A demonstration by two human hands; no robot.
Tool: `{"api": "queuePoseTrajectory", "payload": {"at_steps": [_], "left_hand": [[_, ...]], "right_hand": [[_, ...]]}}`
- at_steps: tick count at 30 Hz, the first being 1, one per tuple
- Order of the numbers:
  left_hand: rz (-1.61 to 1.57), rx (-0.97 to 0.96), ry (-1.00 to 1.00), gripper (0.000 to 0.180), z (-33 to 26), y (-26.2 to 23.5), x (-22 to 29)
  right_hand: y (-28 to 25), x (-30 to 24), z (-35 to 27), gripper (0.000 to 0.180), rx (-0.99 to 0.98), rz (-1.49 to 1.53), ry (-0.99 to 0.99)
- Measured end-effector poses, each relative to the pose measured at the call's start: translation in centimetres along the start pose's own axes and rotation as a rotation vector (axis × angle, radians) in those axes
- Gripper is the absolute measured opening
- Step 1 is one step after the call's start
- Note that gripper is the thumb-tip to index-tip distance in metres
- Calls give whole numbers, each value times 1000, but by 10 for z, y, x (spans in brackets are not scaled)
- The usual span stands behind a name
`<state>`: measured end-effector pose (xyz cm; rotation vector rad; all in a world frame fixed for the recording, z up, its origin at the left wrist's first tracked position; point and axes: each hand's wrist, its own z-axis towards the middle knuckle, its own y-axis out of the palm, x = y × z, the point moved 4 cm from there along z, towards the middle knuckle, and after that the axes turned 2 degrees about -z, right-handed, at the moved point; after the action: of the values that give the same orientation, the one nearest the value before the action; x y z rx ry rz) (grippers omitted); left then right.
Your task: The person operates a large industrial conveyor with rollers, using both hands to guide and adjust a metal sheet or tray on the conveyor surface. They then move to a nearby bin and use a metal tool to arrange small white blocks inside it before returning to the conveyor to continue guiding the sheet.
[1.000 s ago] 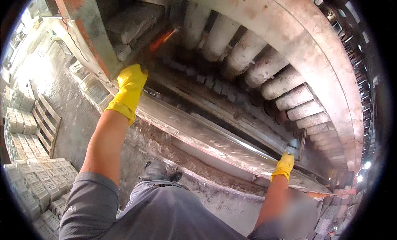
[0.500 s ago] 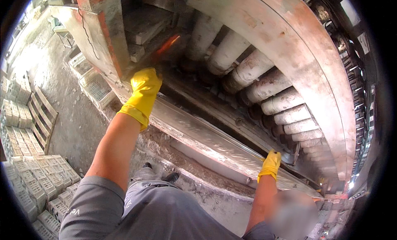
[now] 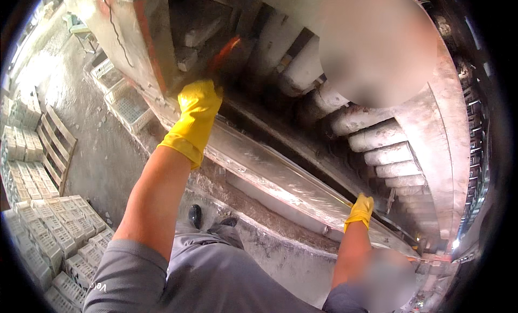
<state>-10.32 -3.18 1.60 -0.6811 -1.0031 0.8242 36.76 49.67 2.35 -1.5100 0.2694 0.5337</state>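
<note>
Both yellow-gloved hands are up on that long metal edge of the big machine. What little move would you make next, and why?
Probably a firmer grip with the left hand before anything else. It reaches far up to the rusty frame, arm stretched, while the right hand rests lower on the shiny metal rail. The body leans over the machine, so steadying comes first.

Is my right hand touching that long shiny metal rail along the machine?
Touching. The head view shows the yellow-gloved right hand resting on the lower end of the long shiny metal rail, with no gap visible between glove and metal.
</note>
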Motion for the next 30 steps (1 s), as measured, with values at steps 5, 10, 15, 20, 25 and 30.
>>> {"api": "queuePoseTrajectory", "payload": {"at_steps": [5,10,15,20,25,30], "left_hand": [[23,39,-5,37,4,-1,4],[22,46,11,37,-4,-3,4],[33,29,15,37,-16,-5,6],[40,9,43,37,-28,-9,8],[78,21,66,40,-35,-4,6],[72,57,110,38,-40,-1,7]], "right_hand": [[5,5,23,44,-4,-145,-70],[2,9,11,41,-1,-380,-269],[-1,18,-8,40,-83,165,-57],[-10,11,-30,50,15,294,65],[-14,9,-41,47,4,253,31],[-14,13,-39,54,0,176,22]]}}
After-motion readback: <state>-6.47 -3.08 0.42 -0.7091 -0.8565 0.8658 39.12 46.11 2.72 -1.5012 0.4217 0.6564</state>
